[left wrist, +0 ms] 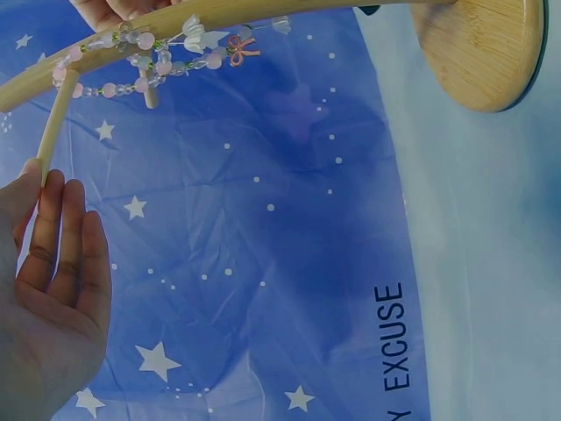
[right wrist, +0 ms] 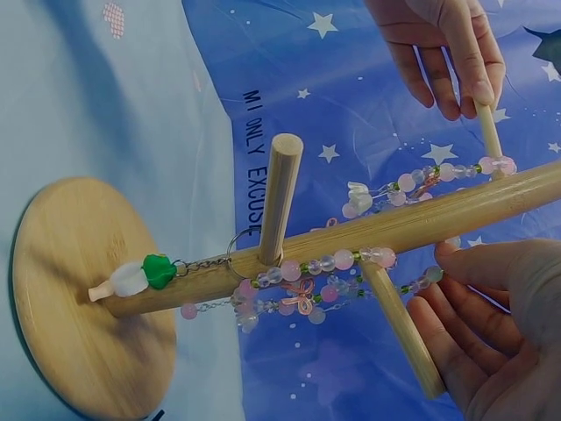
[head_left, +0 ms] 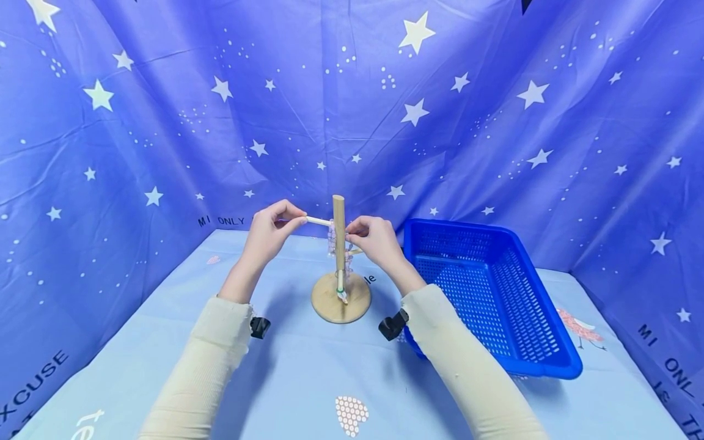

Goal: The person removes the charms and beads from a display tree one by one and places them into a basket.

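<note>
A wooden stand with a round base (head_left: 324, 305) and upright post (head_left: 339, 244) carries several side pegs. My left hand (head_left: 269, 235) pinches the tip of the upper left peg (left wrist: 58, 118); a beaded strand (left wrist: 110, 89) in pink, clear and green loops over that peg close to the post. Beside the post, my right hand (head_left: 376, 241) has thumb and fingertips at the end bead of another strand (right wrist: 344, 260), which hangs round the lower right peg (right wrist: 403, 329). A keychain with a green and white charm (right wrist: 158, 272) hangs from the front peg (right wrist: 282, 193).
A blue plastic basket (head_left: 495, 370) with perforated walls stands to the right of the stand, beside my right forearm. Pale blue cloth (head_left: 308, 379) covers the table. A star-printed blue curtain (head_left: 330, 91) hangs behind and at both sides.
</note>
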A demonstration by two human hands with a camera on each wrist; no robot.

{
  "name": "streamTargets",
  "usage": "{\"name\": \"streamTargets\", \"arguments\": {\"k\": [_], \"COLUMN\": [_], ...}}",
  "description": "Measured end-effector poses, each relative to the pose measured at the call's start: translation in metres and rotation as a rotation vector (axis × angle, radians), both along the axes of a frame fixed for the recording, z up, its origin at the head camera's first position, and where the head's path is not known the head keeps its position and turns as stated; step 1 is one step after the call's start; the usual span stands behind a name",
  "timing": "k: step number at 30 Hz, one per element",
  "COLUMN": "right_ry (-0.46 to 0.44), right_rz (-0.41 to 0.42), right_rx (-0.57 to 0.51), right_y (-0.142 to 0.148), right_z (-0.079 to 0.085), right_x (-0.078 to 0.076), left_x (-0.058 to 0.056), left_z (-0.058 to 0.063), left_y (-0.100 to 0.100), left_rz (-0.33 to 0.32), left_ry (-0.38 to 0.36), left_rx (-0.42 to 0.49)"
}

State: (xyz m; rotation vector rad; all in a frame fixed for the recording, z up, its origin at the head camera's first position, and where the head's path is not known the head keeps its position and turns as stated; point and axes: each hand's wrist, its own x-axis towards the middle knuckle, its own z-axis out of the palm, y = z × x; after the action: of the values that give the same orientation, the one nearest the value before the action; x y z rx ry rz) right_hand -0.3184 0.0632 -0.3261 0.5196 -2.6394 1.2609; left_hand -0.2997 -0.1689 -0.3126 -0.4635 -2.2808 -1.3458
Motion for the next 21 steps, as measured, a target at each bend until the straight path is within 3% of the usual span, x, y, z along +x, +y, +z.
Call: {"name": "streamTargets", "arguments": {"k": [21], "right_ry": [-0.022], "right_rz": [-0.05], "right_rx": [-0.086], "right_y": [-0.0051], "right_z": [0.0037], "right_x": [-0.0063], "left_x": [-0.0011], "left_z": [-0.0006], "left_y": [-0.0002], "left_rz": [0.002], "left_ry": [-0.001], "left_rx": [0.004]}}
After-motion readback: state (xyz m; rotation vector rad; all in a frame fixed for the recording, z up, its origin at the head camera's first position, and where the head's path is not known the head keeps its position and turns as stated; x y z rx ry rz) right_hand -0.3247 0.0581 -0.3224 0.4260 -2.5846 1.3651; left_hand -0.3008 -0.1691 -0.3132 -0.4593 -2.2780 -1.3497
